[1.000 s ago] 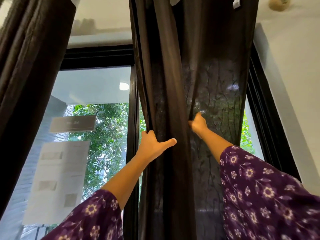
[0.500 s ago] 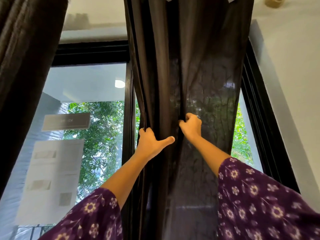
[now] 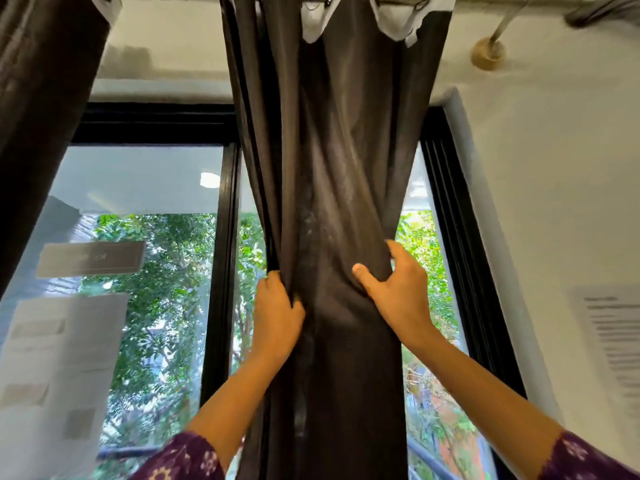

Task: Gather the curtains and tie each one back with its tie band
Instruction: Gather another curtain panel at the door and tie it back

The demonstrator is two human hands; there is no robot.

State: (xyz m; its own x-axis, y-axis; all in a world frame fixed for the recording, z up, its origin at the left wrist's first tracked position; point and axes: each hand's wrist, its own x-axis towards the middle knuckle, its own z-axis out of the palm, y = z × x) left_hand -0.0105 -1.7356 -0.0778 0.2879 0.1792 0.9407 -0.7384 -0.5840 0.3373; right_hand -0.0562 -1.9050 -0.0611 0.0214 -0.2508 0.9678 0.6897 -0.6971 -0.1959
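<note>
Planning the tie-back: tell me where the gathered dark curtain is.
Head view, centre: the gathered dark curtain hangs before the window, bunched between the left hand and right hand.

My left hand [image 3: 277, 315] and right hand [image 3: 398, 296] squeeze the dark curtain [image 3: 336, 161] into a narrow bunch between them, fingers [image 3: 398, 251] curled into its folds. It hangs from the rod [image 3: 491, 1] before the window [image 3: 156, 188], green trees [image 3: 166, 271] behind the glass; a second curtain [image 3: 45, 98] hangs at far left.
</note>
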